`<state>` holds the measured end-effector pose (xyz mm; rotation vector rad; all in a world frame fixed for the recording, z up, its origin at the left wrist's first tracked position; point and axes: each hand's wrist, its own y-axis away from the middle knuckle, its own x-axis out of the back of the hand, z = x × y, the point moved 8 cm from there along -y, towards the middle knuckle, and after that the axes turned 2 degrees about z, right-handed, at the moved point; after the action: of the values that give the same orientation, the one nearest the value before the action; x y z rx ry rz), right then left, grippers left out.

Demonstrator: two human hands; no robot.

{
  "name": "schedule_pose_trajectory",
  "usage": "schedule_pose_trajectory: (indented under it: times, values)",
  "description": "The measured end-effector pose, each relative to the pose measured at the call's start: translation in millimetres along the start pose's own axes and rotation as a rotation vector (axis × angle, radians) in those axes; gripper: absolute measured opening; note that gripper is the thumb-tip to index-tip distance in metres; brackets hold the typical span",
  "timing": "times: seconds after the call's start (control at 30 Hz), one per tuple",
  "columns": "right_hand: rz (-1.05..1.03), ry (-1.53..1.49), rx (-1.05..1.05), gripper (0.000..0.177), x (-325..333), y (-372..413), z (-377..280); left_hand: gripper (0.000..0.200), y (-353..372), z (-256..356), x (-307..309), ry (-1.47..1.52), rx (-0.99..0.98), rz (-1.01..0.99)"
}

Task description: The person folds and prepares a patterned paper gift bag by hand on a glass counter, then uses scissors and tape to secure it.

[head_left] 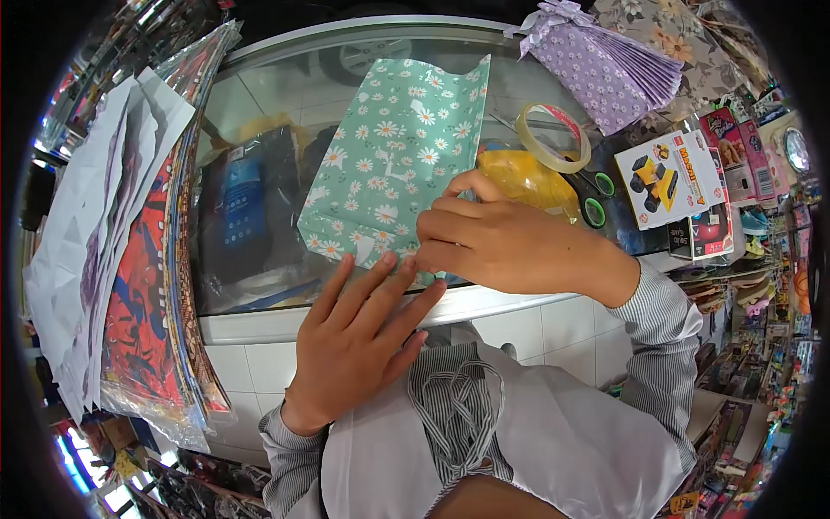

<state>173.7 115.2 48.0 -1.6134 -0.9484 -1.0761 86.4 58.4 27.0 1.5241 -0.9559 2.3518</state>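
Observation:
A green paper bag (389, 164) printed with white daisies lies flat on the glass counter, its bottom edge toward me. My left hand (354, 342) rests with its fingers stretched out, the fingertips on that bottom edge. My right hand (519, 242) is closed, with curled fingers pinching the bag's lower right corner; its fingertips are partly hidden. Right of the bag lie a roll of clear tape (566, 162) and scissors with black and green handles (595, 213), close to my right hand.
Patterned wrapping sheets (143, 285) and crumpled white paper (78, 225) lie along the left side. A pleated purple floral paper piece with a bow (596, 73) is at the back right. Small toy boxes (670, 182) stand at the right edge. Packaged goods (246, 186) show under the glass.

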Motion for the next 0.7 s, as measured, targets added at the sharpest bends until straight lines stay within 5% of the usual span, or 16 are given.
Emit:
schedule_pose_trajectory:
  times: [0.2,0.4,0.7]
  values:
    - [0.091,0.058,0.023,0.020,8.2,2.8,4.2,0.042,1.6,-1.0,-3.3,-0.043,-0.018,-0.034]
    - [0.162,-0.068,-0.320,0.016,23.7,28.5,13.3,0.042,0.4,-1.8,-1.5,-0.033,-0.021,-0.015]
    - [-0.035,-0.154,-0.223,0.004,6.5,6.5,17.6,0.043,0.8,-1.8,-1.4,-0.055,-0.050,-0.004]
